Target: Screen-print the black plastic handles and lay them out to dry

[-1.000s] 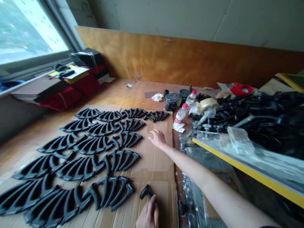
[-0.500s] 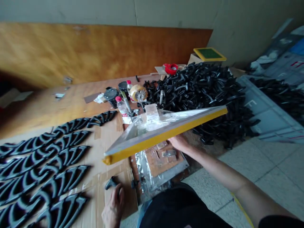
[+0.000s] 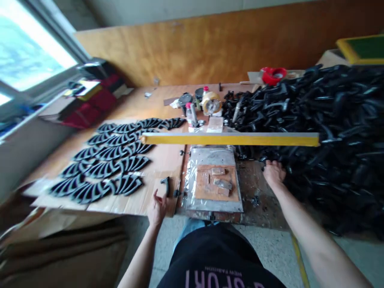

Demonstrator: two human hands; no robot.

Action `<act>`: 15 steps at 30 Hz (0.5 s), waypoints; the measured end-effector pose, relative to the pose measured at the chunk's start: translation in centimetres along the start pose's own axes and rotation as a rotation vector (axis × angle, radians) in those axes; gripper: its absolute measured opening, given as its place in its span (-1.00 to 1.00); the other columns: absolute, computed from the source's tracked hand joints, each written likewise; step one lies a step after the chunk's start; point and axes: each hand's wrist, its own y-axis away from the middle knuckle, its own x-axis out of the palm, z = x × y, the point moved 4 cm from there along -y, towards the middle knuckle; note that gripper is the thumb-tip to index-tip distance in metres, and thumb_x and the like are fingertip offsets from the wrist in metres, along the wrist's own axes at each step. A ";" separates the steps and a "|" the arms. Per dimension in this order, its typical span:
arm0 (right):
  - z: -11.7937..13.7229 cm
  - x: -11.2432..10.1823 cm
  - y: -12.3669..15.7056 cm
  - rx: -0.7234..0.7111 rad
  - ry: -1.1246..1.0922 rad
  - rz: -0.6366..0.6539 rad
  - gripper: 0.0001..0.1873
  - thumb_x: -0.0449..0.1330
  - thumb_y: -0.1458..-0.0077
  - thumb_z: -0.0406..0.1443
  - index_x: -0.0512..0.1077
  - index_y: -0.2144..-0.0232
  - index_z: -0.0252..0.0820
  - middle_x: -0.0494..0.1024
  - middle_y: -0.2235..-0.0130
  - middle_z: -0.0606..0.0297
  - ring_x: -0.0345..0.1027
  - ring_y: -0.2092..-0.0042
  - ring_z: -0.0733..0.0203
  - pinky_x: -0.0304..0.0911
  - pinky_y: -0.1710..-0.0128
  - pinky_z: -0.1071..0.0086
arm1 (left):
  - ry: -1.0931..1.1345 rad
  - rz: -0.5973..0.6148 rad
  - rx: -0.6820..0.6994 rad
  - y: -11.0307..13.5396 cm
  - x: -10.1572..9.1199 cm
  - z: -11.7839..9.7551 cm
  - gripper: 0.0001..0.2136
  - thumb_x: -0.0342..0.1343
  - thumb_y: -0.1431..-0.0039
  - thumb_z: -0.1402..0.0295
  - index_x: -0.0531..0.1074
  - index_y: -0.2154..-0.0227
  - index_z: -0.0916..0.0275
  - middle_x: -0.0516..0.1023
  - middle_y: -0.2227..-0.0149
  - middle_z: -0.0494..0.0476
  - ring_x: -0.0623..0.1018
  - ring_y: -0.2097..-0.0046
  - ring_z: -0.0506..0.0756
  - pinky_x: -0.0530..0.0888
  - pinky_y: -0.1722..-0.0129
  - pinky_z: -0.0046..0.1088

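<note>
My left hand is at the front edge of the cardboard, fingers loosely spread beside a black curved handle-like part; its fingertips are close to the part's lower end. My right hand reaches the near edge of a big heap of black handle-like parts, its fingers curled down on a small black part there. Between the hands lies a plate with a brown board bearing small clear blocks. A yellow-edged frame is raised above the plate's far side, seen edge-on.
Rows of black parts lie fanned on cardboard at left. Behind the frame stand bottles, dark tubs and a tape roll. A red tape dispenser sits behind the heap.
My right hand has moved from beneath the frame, by the plate, rightward to the heap. My left hand's fingers have loosened from the handle-like part. The view has swung left.
</note>
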 end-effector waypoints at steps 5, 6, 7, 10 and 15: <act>-0.7 2.7 -0.3 -0.176 -0.043 -0.134 -0.74 0.02 -0.16 -0.30 0.47 0.19 -0.22 0.48 0.12 -0.13 0.23 -0.01 -0.19 0.18 0.18 0.07 | 0.037 -0.030 -0.151 2.0 -0.4 1.0 -0.50 -0.03 -0.27 0.21 0.17 -0.19 0.38 0.54 0.30 0.15 0.55 0.32 0.08 0.36 0.36 -0.46; -0.7 3.1 -0.1 -0.229 -0.054 -0.147 -0.74 0.01 -0.16 -0.31 0.46 0.20 -0.20 0.50 0.14 -0.12 0.23 -0.02 -0.20 0.17 0.15 0.04 | 0.057 -0.047 -0.163 2.2 -0.5 0.9 -0.51 -0.04 -0.28 0.22 0.18 -0.19 0.37 0.54 0.30 0.15 0.55 0.32 0.07 0.37 0.34 -0.45; -0.6 3.4 0.3 -0.275 -0.071 -0.154 -0.74 -0.01 -0.16 -0.32 0.45 0.19 -0.17 0.51 0.16 -0.10 0.23 -0.04 -0.20 0.15 0.11 0.00 | 0.073 -0.063 -0.168 2.3 -0.6 0.9 -0.52 -0.05 -0.28 0.22 0.19 -0.18 0.36 0.54 0.30 0.15 0.54 0.32 0.07 0.38 0.33 -0.44; 0.2 2.9 1.3 -0.294 -0.190 -0.190 -0.70 -0.08 -0.20 -0.30 0.40 0.13 -0.12 0.53 0.18 -0.07 0.23 -0.10 -0.17 0.09 -0.03 -0.07 | 0.129 -0.096 -0.163 1.6 -1.1 0.6 -0.54 -0.05 -0.28 0.21 0.20 -0.17 0.32 0.52 0.30 0.13 0.53 0.34 0.06 0.39 0.31 -0.42; 5.5 -1.2 3.3 -0.211 -0.686 -0.077 -0.60 -0.04 -0.20 -0.15 0.27 -0.02 -0.20 0.49 0.04 -0.07 0.38 0.03 -0.05 0.27 0.05 0.12 | 0.365 -0.129 -0.111 -2.2 -2.3 -1.9 -0.54 -0.03 -0.27 0.15 0.20 -0.16 0.25 0.49 0.28 0.11 0.50 0.34 0.02 0.41 0.31 -0.46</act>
